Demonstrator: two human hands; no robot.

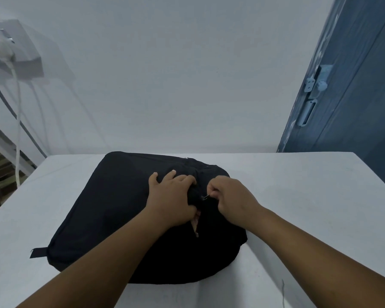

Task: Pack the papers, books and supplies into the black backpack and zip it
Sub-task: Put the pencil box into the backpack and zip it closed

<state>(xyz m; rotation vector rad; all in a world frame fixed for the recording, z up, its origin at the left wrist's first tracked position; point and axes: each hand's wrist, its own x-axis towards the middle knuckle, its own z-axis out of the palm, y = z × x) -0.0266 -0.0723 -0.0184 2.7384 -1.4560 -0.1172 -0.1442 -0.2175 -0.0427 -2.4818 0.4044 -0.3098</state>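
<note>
A person is leaning over a black backpack [111, 207] that is lying flat on a white table [309, 196], right under both hands. The left hand [172, 200] is pressing down on the bag, its fingers curling over the fabric edge beside the zipper and bunching it. Just to its right, almost touching it, the right hand [229, 197] is pinching a small metal zipper pull [205, 197] between thumb and fingertips. Nearer the person than the hands, the zipper is gaping in a narrow slit [196, 223], and something pale and reddish, probably paper or a book edge, is showing through it. No loose papers or supplies are lying on the table around the hands, so packing seems finished and closing the zipper looks like the step in hand.

The risk is that the slider catches on the contents poking out of the slit, or on bunched fabric under the left fingers, jamming the zipper or tearing a page. The small pull could also slip from the pinch.
</note>
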